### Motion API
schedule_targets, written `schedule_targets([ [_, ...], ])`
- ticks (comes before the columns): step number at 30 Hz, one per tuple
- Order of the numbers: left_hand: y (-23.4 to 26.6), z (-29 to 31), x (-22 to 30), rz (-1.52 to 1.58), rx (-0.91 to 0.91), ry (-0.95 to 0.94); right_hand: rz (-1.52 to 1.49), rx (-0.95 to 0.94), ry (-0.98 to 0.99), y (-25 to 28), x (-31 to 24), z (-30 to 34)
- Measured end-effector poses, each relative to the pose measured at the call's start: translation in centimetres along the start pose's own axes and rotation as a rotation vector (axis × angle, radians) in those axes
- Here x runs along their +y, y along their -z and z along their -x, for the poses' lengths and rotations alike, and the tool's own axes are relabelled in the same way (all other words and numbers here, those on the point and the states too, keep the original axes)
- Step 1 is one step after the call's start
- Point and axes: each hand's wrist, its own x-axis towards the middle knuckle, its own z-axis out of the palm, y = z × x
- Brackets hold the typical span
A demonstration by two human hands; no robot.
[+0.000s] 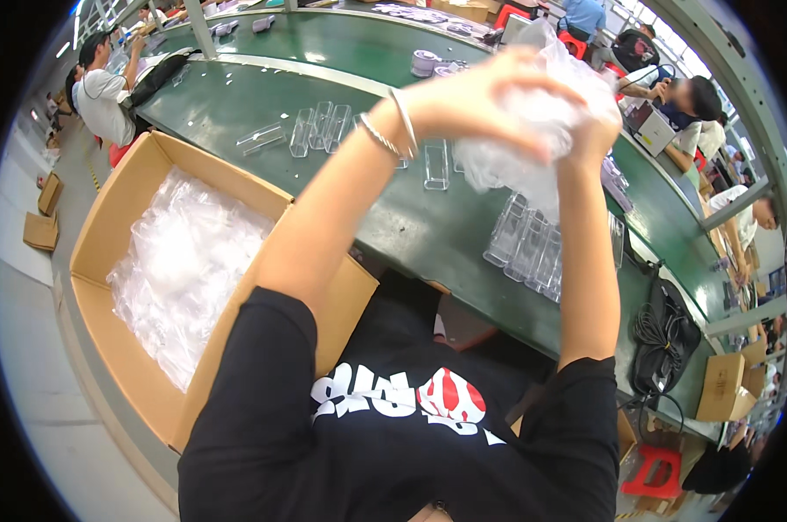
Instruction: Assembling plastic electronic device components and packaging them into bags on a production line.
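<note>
Both hands are raised over the green work table around a crumpled clear plastic bag (532, 117). My left hand (476, 96), with two bangles at its wrist, curves its thumb and fingers around the bag's left side; motion blurs them. On the bag's other side, my right hand (595, 130) grips the plastic, its fingertips partly hidden. What the bag holds, if anything, cannot be made out. Below the hands stands a row of clear plastic boxes (532, 244). More clear boxes (324, 126) are on the table to the left, one lying tilted.
At my left an open cardboard box (106, 326) holds a heap of clear plastic wrapping (180, 252). A black bag with cables (667, 335) lies on the right of the table (393, 213). Purple parts (426, 63) lie farther back. Several people work at nearby tables; a red stool (653, 472) stands lower right.
</note>
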Motion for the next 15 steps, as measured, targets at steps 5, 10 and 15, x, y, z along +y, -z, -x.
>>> schedule_targets([
  [5, -7.7, 3.2, 2.9, -0.276, 0.361, -0.025, -0.811, -0.239, -0.575, 2.4, 0.8, 5.5],
  [10, -8.0, 8.4, 3.6, -0.334, 0.545, 0.117, -0.545, -0.372, -0.891, 1.5, -6.4, 11.2],
  [15, -6.3, 11.7, 4.2, -0.254, 0.71, 0.096, 0.05, -0.883, -0.611, 6.7, -10.1, 10.8],
])
